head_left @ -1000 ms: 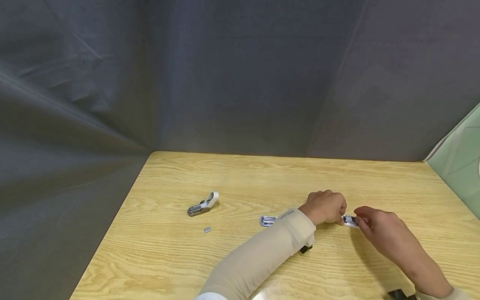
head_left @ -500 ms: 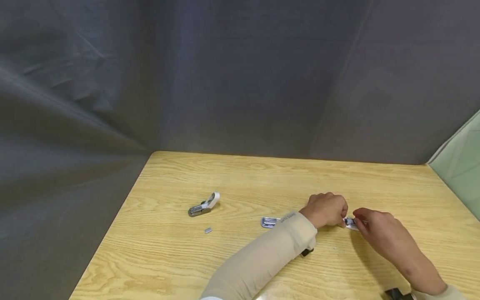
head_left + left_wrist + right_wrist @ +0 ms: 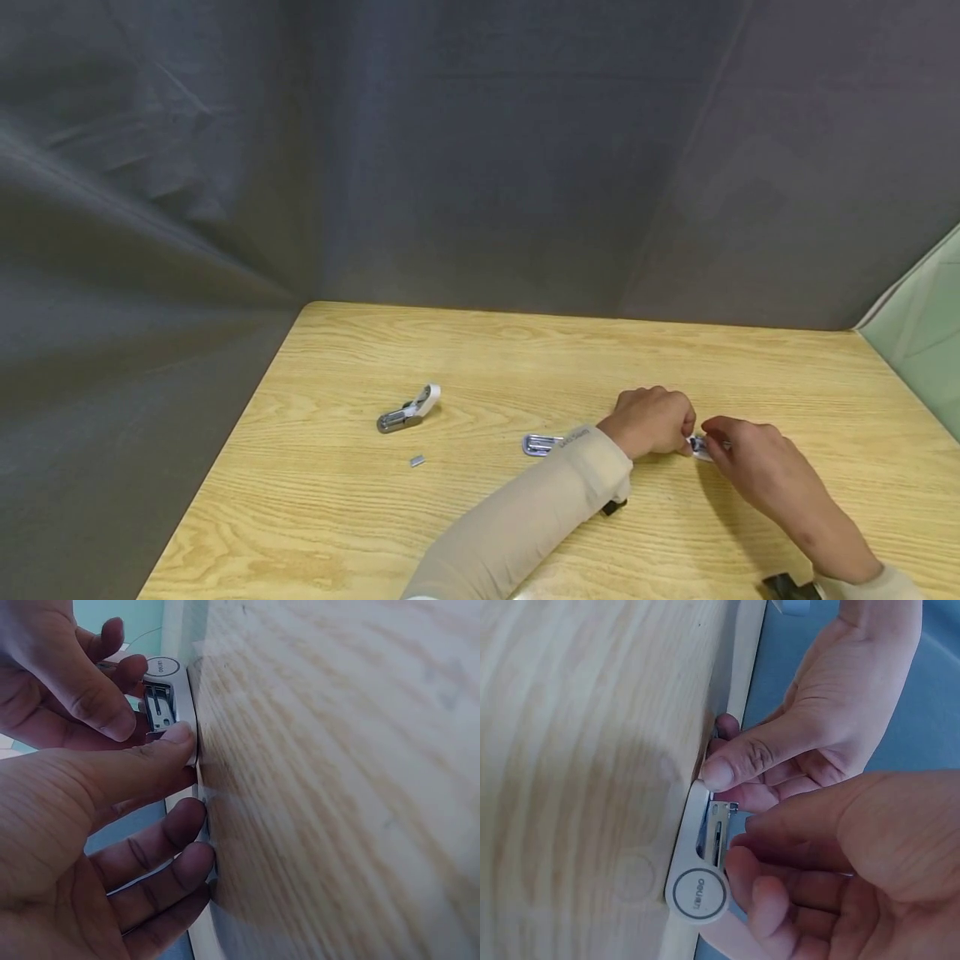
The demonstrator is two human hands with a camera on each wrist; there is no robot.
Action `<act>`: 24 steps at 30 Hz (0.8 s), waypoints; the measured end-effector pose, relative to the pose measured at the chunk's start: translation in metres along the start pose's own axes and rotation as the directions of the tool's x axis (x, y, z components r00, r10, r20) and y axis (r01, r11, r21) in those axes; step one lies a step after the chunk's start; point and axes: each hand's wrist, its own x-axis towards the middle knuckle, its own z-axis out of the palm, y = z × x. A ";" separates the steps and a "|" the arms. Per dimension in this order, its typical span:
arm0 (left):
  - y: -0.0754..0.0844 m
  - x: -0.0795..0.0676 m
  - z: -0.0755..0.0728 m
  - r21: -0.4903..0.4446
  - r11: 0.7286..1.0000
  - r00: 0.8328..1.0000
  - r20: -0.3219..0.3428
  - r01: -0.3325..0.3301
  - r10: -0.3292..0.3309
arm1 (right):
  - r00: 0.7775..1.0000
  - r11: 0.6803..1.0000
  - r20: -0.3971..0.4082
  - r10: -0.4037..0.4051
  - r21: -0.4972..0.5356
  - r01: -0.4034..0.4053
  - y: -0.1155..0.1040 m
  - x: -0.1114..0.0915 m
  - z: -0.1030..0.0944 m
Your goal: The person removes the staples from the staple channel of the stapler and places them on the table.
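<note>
A small white stapler (image 3: pixel 697 859), with its metal staple magazine (image 3: pixel 717 832) showing, lies between my hands close over the wooden tabletop. My left hand (image 3: pixel 656 421) pinches one end of it, the thumb (image 3: pixel 177 733) pressing on the white body. My right hand (image 3: pixel 761 458) is at the other end, its thumb and bent fingers closed in around the magazine. Whether a staple strip is between those fingertips, I cannot tell. The round badge (image 3: pixel 163 667) of the stapler faces out beside the right fingers.
An opened stapler (image 3: pixel 408 410) with a raised white arm stands on the table's left half. Below it lies a short staple strip (image 3: pixel 417 460). Another metal stapler base (image 3: pixel 540 444) is partly hidden under my left sleeve (image 3: pixel 525 517). A dark curtain (image 3: pixel 480 167) hangs behind the table.
My right hand has shifted slightly left along the stapler, toward the left hand, and covers more of it. The left hand keeps its pinch and barely moves.
</note>
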 end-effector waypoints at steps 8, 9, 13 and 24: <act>-0.003 -0.002 0.001 -0.012 1.000 1.000 -0.022 -0.020 0.020 | 0.998 0.999 -0.043 -0.043 -0.015 0.043 0.001 0.000 0.003; -0.003 -0.002 0.001 -0.017 1.000 1.000 -0.020 -0.019 0.019 | 0.998 0.999 -0.047 -0.047 -0.013 0.047 0.000 0.000 0.004; -0.004 -0.003 0.001 -0.022 1.000 1.000 -0.019 -0.016 0.016 | 0.996 0.998 -0.061 -0.062 -0.009 0.062 0.000 0.001 0.006; -0.004 -0.003 0.001 -0.035 0.999 0.999 -0.029 -0.020 0.019 | 0.998 0.999 -0.038 -0.044 0.026 0.045 -0.001 0.003 0.010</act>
